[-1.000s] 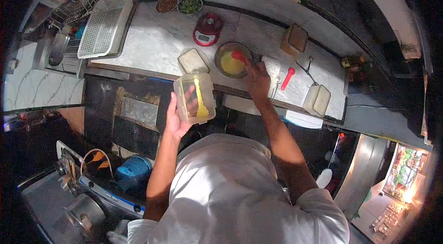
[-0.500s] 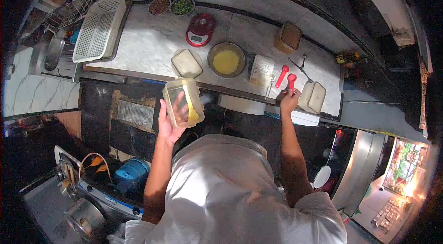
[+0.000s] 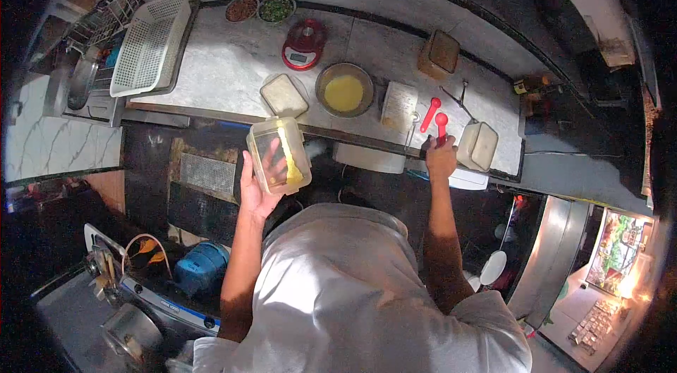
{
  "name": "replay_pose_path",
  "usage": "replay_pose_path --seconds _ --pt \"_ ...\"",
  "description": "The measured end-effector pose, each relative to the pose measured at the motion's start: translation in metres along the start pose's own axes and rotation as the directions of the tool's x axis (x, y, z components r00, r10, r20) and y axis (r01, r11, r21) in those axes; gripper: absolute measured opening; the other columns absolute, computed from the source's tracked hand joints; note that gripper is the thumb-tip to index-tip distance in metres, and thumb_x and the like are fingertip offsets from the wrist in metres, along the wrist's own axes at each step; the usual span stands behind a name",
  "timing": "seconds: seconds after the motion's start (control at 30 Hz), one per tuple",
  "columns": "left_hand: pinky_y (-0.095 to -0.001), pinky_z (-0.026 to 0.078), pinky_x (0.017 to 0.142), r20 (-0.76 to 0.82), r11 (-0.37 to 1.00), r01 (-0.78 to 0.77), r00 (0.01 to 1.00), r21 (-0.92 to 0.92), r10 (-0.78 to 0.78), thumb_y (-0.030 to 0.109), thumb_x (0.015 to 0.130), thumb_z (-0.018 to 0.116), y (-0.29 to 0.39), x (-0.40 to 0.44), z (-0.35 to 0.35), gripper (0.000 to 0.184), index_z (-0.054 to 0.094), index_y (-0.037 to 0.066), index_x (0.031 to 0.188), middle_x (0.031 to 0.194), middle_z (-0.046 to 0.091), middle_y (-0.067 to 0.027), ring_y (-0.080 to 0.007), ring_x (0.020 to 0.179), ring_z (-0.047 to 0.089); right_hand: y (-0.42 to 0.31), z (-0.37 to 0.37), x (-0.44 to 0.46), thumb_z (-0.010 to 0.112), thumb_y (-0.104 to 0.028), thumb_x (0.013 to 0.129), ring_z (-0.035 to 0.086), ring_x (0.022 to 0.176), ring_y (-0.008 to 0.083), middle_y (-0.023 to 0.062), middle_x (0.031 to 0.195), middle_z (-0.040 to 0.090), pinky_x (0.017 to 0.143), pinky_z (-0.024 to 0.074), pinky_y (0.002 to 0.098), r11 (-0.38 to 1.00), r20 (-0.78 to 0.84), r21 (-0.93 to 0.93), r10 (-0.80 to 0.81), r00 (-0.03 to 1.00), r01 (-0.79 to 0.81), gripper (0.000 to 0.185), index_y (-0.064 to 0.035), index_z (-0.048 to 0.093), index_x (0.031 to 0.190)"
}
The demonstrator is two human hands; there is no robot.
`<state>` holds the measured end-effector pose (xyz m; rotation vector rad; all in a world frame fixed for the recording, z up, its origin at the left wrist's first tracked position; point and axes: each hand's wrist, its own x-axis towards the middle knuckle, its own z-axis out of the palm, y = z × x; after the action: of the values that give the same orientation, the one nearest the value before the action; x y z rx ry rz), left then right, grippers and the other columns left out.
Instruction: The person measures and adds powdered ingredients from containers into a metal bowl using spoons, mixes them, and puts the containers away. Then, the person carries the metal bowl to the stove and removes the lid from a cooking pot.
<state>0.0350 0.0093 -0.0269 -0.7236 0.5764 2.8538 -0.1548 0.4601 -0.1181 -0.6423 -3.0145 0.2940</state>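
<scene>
My left hand (image 3: 258, 195) holds a clear plastic container (image 3: 302, 151) in front of the counter edge; a strip of yellow powder lies along one side inside it. The fingers show through its wall. At the counter's front edge, my right hand (image 3: 442, 159) is closed on the handle of a red measuring spoon (image 3: 441, 121), its bowl pointing away from me. A second red measuring spoon (image 3: 430, 115) lies just left of it. Farther left are a small metal spoon (image 3: 414, 123), a written note (image 3: 399, 104) and a metal bowl (image 3: 345, 90) with yellow liquid.
On the counter stand a red kitchen scale (image 3: 305, 45), a pale lid (image 3: 284, 95), two small bowls of chopped food, a white basket (image 3: 151, 45), a brown-filled container (image 3: 438, 54) and a pale container (image 3: 478, 147). A stove with a pot (image 3: 132, 331) is behind at lower left.
The red measuring spoon in my right hand has shifted slightly left and turned more upright in view. My left hand keeps the container at nearly the same place.
</scene>
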Motion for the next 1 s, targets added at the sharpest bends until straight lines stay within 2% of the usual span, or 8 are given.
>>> replay_pose_path --seconds 0.07,0.4,0.5,0.6,0.67,0.77,0.93,1.0 --pt "-0.0604 0.043 0.122 0.044 1.000 0.008 0.999 0.025 -0.009 0.085 0.102 0.042 0.001 0.000 -0.003 0.094 0.043 0.019 0.169 0.166 0.050 -0.0223 -0.0432 0.148 0.052 -0.004 -0.004 -0.001 0.077 -0.044 0.097 0.074 0.097 0.0512 0.0307 0.126 0.062 0.082 0.0610 0.0596 0.999 -0.043 -0.031 -0.043 0.998 0.042 0.063 -0.0083 0.049 0.140" --pt "-0.0602 0.042 0.123 0.026 0.999 -0.002 1.000 0.055 0.001 0.087 0.099 0.046 0.001 -0.003 -0.001 0.100 0.037 0.018 0.171 0.165 0.051 -0.0225 -0.0421 0.149 0.052 -0.026 -0.018 0.003 0.080 -0.036 0.094 0.075 0.094 0.0475 0.0219 0.126 0.061 0.080 0.0608 0.0596 0.991 -0.062 -0.025 -0.131 0.989 0.129 0.058 -0.0087 0.052 0.137" --pt "-0.0607 0.046 0.119 0.029 0.999 -0.004 1.000 -0.038 0.005 0.082 0.103 0.044 0.001 -0.004 -0.002 0.093 0.040 0.018 0.170 0.165 0.051 -0.0247 -0.0438 0.142 0.058 -0.021 -0.010 0.016 0.079 -0.036 0.095 0.076 0.095 0.0469 0.0214 0.120 0.070 0.081 0.0609 0.0590 0.988 -0.109 -0.015 -0.153 0.982 0.152 0.045 -0.0057 0.065 0.125" --pt "-0.0601 0.046 0.119 0.035 1.000 -0.014 0.999 -0.017 0.014 0.082 0.103 0.044 0.002 -0.005 -0.001 0.094 0.039 0.017 0.171 0.166 0.050 -0.0252 -0.0436 0.143 0.058 -0.009 -0.005 0.038 0.081 -0.035 0.093 0.077 0.097 0.0437 0.0234 0.104 0.078 0.083 0.0611 0.0549 0.988 0.001 0.057 -0.143 0.990 0.143 0.035 -0.0065 0.076 0.113" --pt "-0.0593 0.047 0.118 0.022 0.999 -0.021 1.000 -0.027 0.022 0.082 0.103 0.045 -0.001 -0.004 0.001 0.094 0.039 0.017 0.171 0.165 0.050 -0.0256 -0.0435 0.142 0.059 -0.008 -0.004 0.041 0.083 -0.037 0.091 0.078 0.092 0.0437 0.0246 0.095 0.079 0.081 0.0609 0.0542 0.962 0.111 0.114 -0.260 0.959 0.247 0.032 -0.0066 0.080 0.101" --pt "-0.0590 0.048 0.118 0.054 1.000 -0.016 0.998 -0.016 0.017 0.082 0.104 0.045 -0.002 -0.005 0.001 0.094 0.039 0.016 0.171 0.163 0.053 -0.0252 -0.0431 0.141 0.059 -0.024 0.000 0.011 0.082 -0.044 0.093 0.076 0.095 0.0486 0.0254 0.102 0.079 0.084 0.0607 0.0586 0.945 0.311 0.015 -0.315 0.897 0.326 0.041 -0.0040 0.077 0.104" --pt "-0.0602 0.045 0.121 0.052 0.997 -0.012 0.999 0.076 0.008 0.087 0.100 0.043 0.000 -0.005 0.003 0.100 0.037 0.017 0.171 0.165 0.050 -0.0245 -0.0419 0.148 0.053 -0.027 0.036 -0.013 0.079 -0.041 0.095 0.076 0.097 0.0491 0.0273 0.099 0.077 0.084 0.0607 0.0596 0.951 0.243 0.048 -0.308 0.920 0.305 0.042 -0.0044 0.073 0.116" --pt "-0.0597 0.050 0.115 -0.002 0.998 -0.009 1.000 0.063 0.009 0.084 0.102 0.045 0.000 -0.008 0.013 0.097 0.039 0.017 0.171 0.158 0.057 -0.0231 -0.0403 0.138 0.061 -0.006 0.072 -0.001 0.076 -0.034 0.097 0.075 0.091 0.0487 0.0265 0.095 0.077 0.079 0.0596 0.0589 0.944 0.042 0.127 -0.310 0.950 0.303 0.033 -0.0070 0.072 0.115"
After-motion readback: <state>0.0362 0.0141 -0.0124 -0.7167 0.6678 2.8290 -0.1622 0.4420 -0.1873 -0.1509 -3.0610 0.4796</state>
